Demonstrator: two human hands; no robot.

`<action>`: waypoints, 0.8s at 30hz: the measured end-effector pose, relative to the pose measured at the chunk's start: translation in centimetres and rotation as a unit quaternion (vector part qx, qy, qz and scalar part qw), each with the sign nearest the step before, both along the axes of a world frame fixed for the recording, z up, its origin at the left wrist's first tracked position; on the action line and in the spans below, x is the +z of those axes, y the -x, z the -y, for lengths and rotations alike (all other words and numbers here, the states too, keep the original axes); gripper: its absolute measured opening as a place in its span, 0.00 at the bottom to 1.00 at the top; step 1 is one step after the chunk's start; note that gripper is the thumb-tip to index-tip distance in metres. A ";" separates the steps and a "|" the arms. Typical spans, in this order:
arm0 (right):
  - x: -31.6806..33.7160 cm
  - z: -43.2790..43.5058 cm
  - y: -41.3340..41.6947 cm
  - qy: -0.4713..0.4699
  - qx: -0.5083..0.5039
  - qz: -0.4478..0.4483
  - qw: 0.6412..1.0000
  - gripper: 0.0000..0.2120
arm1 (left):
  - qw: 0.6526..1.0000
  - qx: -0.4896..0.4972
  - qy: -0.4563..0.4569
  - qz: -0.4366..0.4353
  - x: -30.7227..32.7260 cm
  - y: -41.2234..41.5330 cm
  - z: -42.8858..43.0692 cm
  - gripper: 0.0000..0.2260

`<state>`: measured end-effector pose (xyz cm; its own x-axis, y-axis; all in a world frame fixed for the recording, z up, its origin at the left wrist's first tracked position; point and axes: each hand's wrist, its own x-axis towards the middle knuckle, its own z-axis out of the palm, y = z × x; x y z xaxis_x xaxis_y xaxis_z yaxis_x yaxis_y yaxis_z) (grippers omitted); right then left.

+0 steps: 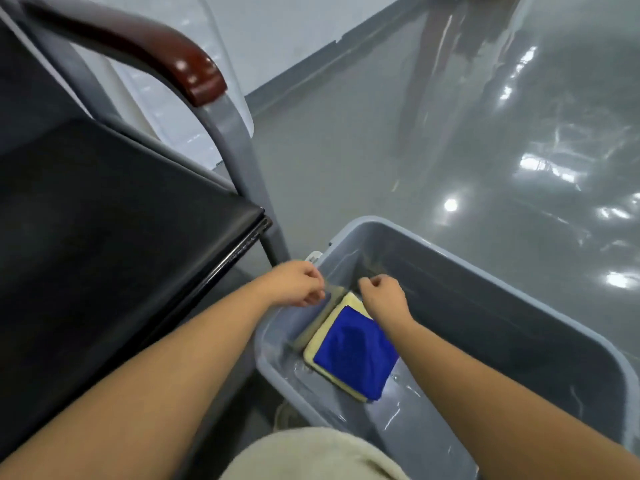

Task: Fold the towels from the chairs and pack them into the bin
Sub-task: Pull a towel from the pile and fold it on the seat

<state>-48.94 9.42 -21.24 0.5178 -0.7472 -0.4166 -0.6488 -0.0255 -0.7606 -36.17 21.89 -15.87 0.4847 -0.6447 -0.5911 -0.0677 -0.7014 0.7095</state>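
Note:
A grey plastic bin (519,306) stands on the floor to the right of a chair. In its near-left corner lies a folded blue towel (356,351) on a folded pale yellow towel (320,344). A blurred grey-green towel (313,329) shows under and beside them. My left hand (298,284) hovers over the bin's corner with curled fingers that pinch the grey-green towel's far edge. My right hand (382,294) is inside the bin just beyond the stack. Its fingers are curled, and nothing shows in them.
A chair with a black seat (104,237), a grey metal frame (242,161) and a dark red wooden armrest (166,53) stands on the left, close against the bin. Glossy grey floor (450,150) stretches beyond. My pale-trousered knee (311,455) is at the bottom.

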 end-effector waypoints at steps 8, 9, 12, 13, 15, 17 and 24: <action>15.4 -9.1 -8.4 0.072 0.180 0.107 0.975 0.16 | 0.958 0.236 0.088 0.139 14.5 -6.3 -15.9 0.05; 16.7 -10.9 -9.4 0.078 0.203 0.118 0.969 0.15 | 0.947 0.264 0.081 0.165 15.5 -6.9 -18.7 0.06; 20.0 -16.6 -12.1 0.089 0.289 0.127 0.945 0.13 | 0.915 0.328 0.035 0.234 17.2 -8.1 -27.8 0.06; 20.8 -19.0 -13.0 0.090 0.321 0.130 0.934 0.13 | 0.903 0.347 0.018 0.254 17.6 -8.1 -31.3 0.06; 22.2 -23.4 -14.4 0.086 0.364 0.143 0.916 0.14 | 0.879 0.374 -0.008 0.295 18.4 -7.5 -37.0 0.07; 23.3 -28.3 -15.8 0.087 0.403 0.156 0.898 0.13 | 0.854 0.375 -0.055 0.355 19.7 -6.1 -42.4 0.06; 25.1 -44.8 -19.1 0.090 0.539 0.170 0.820 0.12 | 0.746 0.389 -0.161 0.515 23.0 -4.2 -58.1 0.03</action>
